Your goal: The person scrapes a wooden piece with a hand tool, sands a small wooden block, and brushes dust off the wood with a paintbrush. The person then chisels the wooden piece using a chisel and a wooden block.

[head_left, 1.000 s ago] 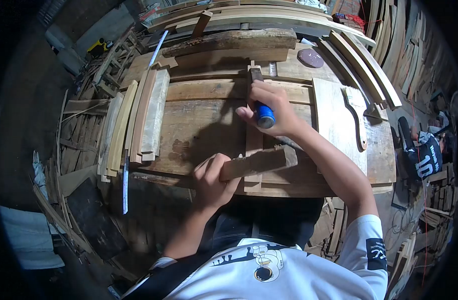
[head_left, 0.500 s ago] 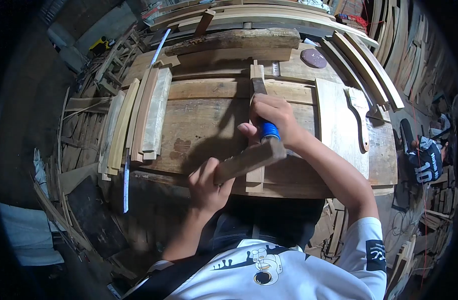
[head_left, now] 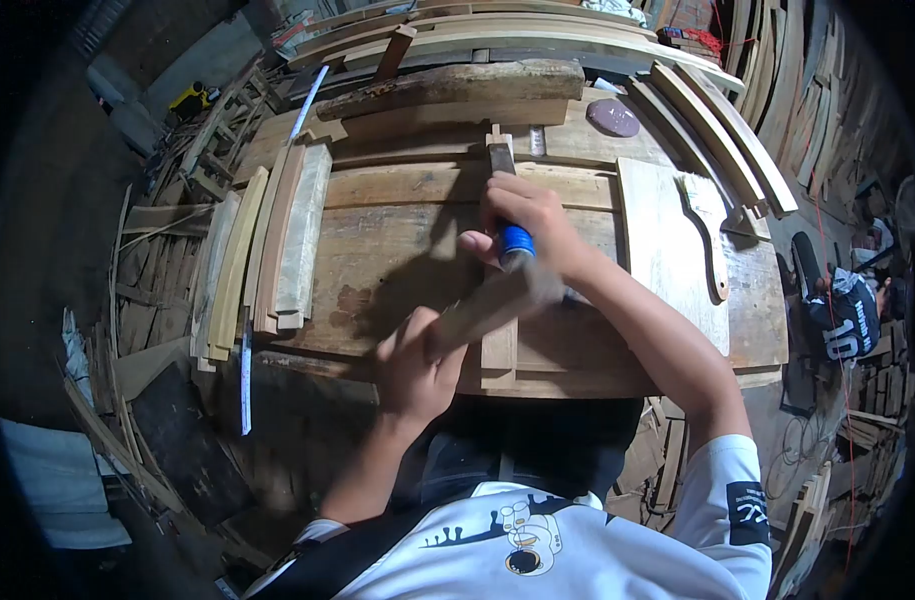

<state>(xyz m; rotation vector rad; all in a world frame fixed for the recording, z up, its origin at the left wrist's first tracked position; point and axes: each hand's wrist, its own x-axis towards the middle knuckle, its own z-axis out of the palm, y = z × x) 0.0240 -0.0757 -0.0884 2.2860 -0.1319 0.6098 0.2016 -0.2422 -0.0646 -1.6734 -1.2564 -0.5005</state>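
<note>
My left hand [head_left: 417, 365] is closed around a wooden block [head_left: 492, 308], blurred by motion, whose far end is at the butt of a blue-handled chisel. My right hand [head_left: 537, 225] grips that chisel [head_left: 515, 240] by its handle, the thumb held out to the side. The chisel's dark flat blade points away from me along a narrow wood strip [head_left: 498, 365], which lies front to back on the workbench [head_left: 377, 250]. Where the blade's tip meets the strip is too small to tell.
Several wood strips [head_left: 299, 235] lie at the bench's left. A pale board [head_left: 667, 260] with a brush [head_left: 712, 235], a purple disc [head_left: 613, 118] and a rough beam [head_left: 457, 85] are on the right and back. Another person [head_left: 849, 310] is low at the far right.
The wooden block in my left hand has swung leftward and up to the chisel's butt. My right hand keeps its grip on the chisel. The view has shifted slightly.
</note>
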